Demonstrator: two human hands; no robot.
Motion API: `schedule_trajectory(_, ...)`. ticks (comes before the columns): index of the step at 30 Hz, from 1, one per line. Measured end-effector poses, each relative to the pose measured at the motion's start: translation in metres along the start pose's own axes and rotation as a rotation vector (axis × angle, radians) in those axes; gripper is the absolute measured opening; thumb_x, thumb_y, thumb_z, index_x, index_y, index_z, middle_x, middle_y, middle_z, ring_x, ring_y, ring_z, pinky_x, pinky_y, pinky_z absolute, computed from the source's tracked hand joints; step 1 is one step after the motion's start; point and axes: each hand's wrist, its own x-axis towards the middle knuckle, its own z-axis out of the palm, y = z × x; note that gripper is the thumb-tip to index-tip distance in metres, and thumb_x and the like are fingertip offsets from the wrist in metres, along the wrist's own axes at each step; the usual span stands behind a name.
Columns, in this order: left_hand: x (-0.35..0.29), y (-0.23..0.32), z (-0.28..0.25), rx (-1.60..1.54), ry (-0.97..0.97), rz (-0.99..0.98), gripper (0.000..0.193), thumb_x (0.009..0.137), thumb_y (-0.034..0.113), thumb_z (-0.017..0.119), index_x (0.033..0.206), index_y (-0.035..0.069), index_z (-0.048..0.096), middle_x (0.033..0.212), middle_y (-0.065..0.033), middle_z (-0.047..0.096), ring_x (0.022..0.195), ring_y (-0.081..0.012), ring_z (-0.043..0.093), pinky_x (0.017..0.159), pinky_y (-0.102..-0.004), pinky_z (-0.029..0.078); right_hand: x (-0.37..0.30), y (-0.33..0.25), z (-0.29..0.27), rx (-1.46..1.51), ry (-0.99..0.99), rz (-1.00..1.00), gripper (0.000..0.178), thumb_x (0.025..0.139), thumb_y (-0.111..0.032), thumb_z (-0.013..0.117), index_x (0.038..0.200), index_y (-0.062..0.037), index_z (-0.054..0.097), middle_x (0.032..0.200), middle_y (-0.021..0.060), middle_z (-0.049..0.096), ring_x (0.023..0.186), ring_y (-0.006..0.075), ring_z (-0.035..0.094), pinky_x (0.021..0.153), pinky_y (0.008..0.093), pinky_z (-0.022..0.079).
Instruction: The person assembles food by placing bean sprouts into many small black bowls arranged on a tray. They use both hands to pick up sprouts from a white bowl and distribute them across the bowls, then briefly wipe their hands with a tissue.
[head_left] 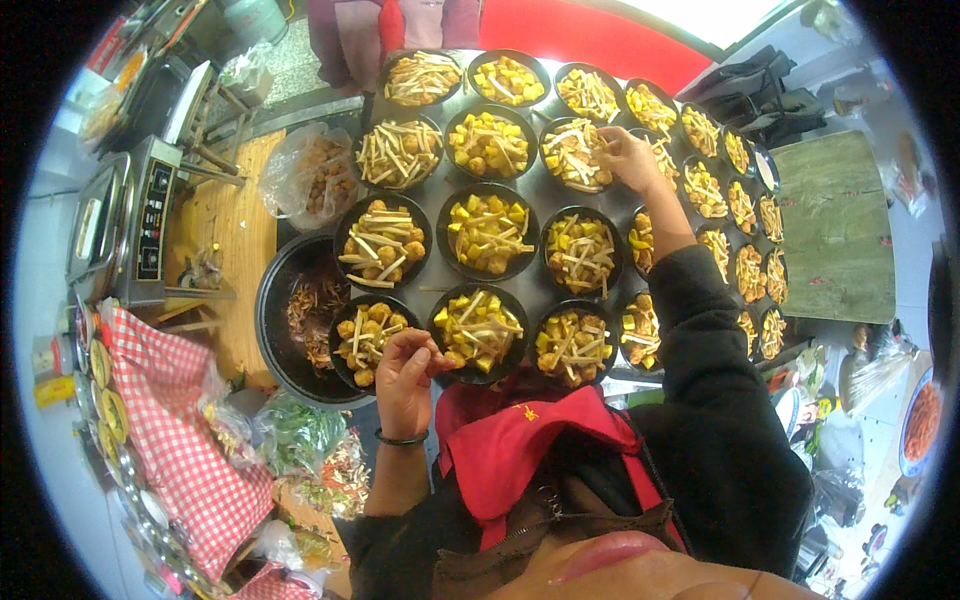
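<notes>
Many black bowls stand in rows on a metal table (440, 290), filled with yellow chunks, browned balls and pale strips. Over a bowl of pale strips (573, 150) in the second row from the back, my right hand (630, 160) reaches down with bent fingers closed at its right rim. What its fingertips hold is hidden. My left hand (405, 375) is pinched closed at the front, between the front-left bowl (365, 335) and the bowl beside it (480, 330). Whatever is in that pinch is too small to make out.
At left, a large black pan (275, 325) holds dark brown strips; behind it are browned balls in a clear plastic bag (285, 180). A red-checked cloth (180, 420) lies at lower left. A greenish board (835, 225) adjoins the right side. Someone in an apron (435, 25) stands across the table.
</notes>
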Motion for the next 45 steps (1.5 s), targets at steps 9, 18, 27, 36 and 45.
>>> schedule_trajectory(9,0.001,0.000,-0.005,-0.017,0.026,-0.027,0.019,0.084,0.008,0.055,0.103,0.004,0.052,0.087,-0.0048,0.054,0.077,-0.0129,0.057,0.073,-0.0323,0.053,0.000,-0.010,-0.031,0.098,0.041,-0.037,0.025,0.078,-0.016,0.064,0.099,-0.0035,0.066,0.079,0.0052,0.066,0.071,0.0098,0.059,0.066,0.0248,0.047)
schedule_trajectory(18,0.001,0.001,-0.016,-0.039,0.068,-0.036,0.019,0.084,0.005,0.054,0.103,0.003,0.052,0.087,-0.0061,0.055,0.076,-0.0153,0.058,0.073,-0.0331,0.053,0.064,-0.058,-0.015,0.418,-0.055,-0.196,0.023,0.080,-0.008,0.065,0.102,-0.0002,0.061,0.079,0.0011,0.060,0.068,0.0059,0.054,0.060,0.0189,0.043)
schedule_trajectory(27,0.001,0.003,-0.028,-0.099,0.102,-0.035,0.018,0.085,0.002,0.054,0.102,0.002,0.053,0.088,-0.0062,0.056,0.077,-0.0163,0.060,0.074,-0.0331,0.053,0.150,-0.095,0.047,-0.045,0.147,-0.255,0.026,0.076,-0.020,0.065,0.101,-0.0108,0.065,0.087,0.0114,0.066,0.082,0.0233,0.064,0.076,0.0321,0.048)
schedule_trajectory(36,0.005,0.007,-0.027,-0.089,0.104,-0.035,0.018,0.085,0.003,0.053,0.104,0.002,0.053,0.089,-0.0057,0.056,0.078,-0.0145,0.058,0.075,-0.0330,0.053,0.134,-0.074,0.049,-0.264,0.178,-0.239,0.023,0.079,-0.021,0.058,0.100,-0.0151,0.067,0.094,0.0131,0.065,0.089,0.0272,0.063,0.079,0.0348,0.047)
schedule_trajectory(45,0.010,0.001,-0.011,-0.037,0.048,-0.055,0.018,0.084,0.004,0.053,0.102,0.003,0.053,0.089,-0.0059,0.054,0.079,-0.0149,0.057,0.074,-0.0340,0.053,0.091,-0.088,0.038,-0.328,0.030,-0.274,0.025,0.078,-0.011,0.056,0.101,-0.0083,0.065,0.096,0.0198,0.063,0.093,0.0329,0.060,0.080,0.0391,0.047)
